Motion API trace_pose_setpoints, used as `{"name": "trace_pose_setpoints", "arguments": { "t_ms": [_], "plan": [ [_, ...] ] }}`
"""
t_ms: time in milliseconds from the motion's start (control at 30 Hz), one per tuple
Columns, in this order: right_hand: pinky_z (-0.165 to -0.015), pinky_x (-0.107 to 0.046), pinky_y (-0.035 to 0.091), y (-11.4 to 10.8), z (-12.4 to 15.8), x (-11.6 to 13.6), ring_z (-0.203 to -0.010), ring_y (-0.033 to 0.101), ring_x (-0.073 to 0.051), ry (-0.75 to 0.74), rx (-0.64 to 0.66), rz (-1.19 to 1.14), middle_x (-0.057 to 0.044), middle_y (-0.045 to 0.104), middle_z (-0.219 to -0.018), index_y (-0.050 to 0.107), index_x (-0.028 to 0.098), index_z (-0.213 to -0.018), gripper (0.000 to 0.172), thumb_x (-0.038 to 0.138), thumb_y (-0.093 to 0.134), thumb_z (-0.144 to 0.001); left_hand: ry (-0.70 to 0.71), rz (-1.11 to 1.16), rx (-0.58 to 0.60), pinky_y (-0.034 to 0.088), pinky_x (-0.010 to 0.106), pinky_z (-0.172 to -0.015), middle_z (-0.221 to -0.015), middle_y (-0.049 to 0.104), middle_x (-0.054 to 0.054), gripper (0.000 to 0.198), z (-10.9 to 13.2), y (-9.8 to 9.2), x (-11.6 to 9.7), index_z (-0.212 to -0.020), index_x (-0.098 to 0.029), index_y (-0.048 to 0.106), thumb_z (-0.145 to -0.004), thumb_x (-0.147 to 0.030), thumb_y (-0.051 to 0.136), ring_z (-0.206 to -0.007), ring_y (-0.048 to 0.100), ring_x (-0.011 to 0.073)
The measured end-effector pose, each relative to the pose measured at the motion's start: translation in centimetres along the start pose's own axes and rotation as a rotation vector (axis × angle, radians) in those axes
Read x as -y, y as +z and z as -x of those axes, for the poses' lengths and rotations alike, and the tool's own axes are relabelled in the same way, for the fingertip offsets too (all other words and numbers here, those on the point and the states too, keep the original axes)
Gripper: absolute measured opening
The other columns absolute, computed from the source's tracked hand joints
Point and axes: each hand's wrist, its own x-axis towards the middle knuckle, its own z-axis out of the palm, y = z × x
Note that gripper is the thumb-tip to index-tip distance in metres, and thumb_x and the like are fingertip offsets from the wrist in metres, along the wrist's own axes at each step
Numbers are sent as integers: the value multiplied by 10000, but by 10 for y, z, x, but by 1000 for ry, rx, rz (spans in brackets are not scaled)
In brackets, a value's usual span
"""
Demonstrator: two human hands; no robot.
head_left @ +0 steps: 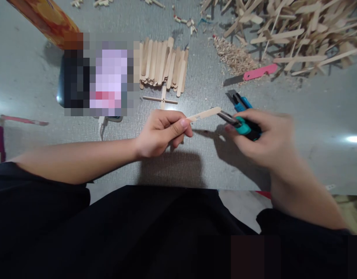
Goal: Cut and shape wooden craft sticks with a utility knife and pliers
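stick stack point(163, 66) lies left of shavings point(233, 56).

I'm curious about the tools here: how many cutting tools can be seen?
3: teal-handled pliers-like cutter in the right hand, blue-handled utility knife just behind it, pink-handled knife beside the wood shavings. More may hide under the stick pile.

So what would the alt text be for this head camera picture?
A left hand pinches a wooden stick while the right hand holds a teal cutter at its tip. Beyond lie a stick bundle, a loose stick pile and a pink knife.
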Motion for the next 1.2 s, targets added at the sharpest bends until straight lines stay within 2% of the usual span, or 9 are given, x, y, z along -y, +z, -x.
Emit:
{"name": "trace_pose_setpoints", "arguments": {
  "t_ms": [67, 233, 367, 433, 600, 767, 900, 1100, 1200],
  "plan": [
    [-772, -469, 551, 0, -2, -4, -814, 755, -302, -18, -7, 28, -72, 802, -887, 803, 289, -1007, 72, 338, 841, -1043, 1, -12, -4, 415, 207, -435, -525, 648, -6, 491, -1, 0, 0, -860, -189, 889, -1078, -616, 994, -422, 534, 91],
    [-812, -459, 581, 3, -9, -1, -860, 800, -302, -23, 141, -99, -57, 846, -941, 814, 297, -1008, 48, 318, 826, -1048, 31, -36, -5, 393, 208, -455, -512, 592, -29, 469, -2, 1, -1, -879, -183, 915, -1088, -596, 986, -434, 497, 77],
    [-795, -454, 567, 2, -13, 1, -870, 806, -296, 11, 231, -189, -53, 897, -1005, 867, 295, -1035, 103, 396, 865, -1056, 36, -147, -21, 492, 238, -567, -673, 766, 53, 529, -3, 0, -2, -824, -175, 921, -1057, -644, 1001, -589, 658, 114],
    [-787, -448, 556, 0, -14, 2, -849, 785, -281, 19, 269, -206, -48, 892, -987, 870, 288, -1025, 120, 406, 869, -1047, 33, -182, -20, 489, 255, -585, -748, 823, 82, 545, -2, -1, -3, -838, -176, 932, -1059, -671, 988, -630, 687, 130],
    [-741, -445, 532, -8, -18, 6, -770, 731, -262, 72, 414, -226, -28, 841, -888, 869, 294, -1036, 131, 420, 842, -1062, 66, -146, -52, 345, 246, -526, -637, 711, 32, 483, -1, 0, -1, -859, -185, 941, -1066, -618, 998, -536, 522, 87],
    [-674, -467, 497, -13, -19, 6, -732, 699, -271, 105, 516, -222, -36, 828, -868, 864, 320, -1066, 166, 481, 835, -1094, 144, -54, 18, 205, 205, -451, -570, 616, -29, 410, -7, -1, 3, -846, -163, 920, -971, -505, 1107, -458, 339, 28],
    [-668, -468, 503, -14, -19, 4, -723, 702, -268, 79, 529, -215, -36, 835, -864, 867, 328, -1059, 169, 493, 853, -1092, 83, -103, -9, 208, 207, -443, -574, 601, -24, 454, -7, -1, 1, -797, -157, 880, -948, -514, 1115, -474, 388, 46],
    [-665, -436, 514, -13, -19, 4, -736, 743, -269, 64, 517, -218, -47, 860, -881, 898, 284, -1086, 211, 489, 847, -1088, 27, -130, -43, 177, 229, -443, -559, 583, -38, 477, -6, 1, -2, -771, -162, 838, -943, -524, 1097, -452, 324, 38],
    [-643, -421, 498, -11, -18, 5, -691, 704, -255, 85, 535, -216, -38, 818, -813, 889, 278, -1041, 242, 510, 840, -1090, 10, -144, -60, 174, 232, -445, -570, 593, -36, 482, -7, 1, -2, -768, -161, 823, -916, -515, 1115, -463, 342, 41]
  ]
}}
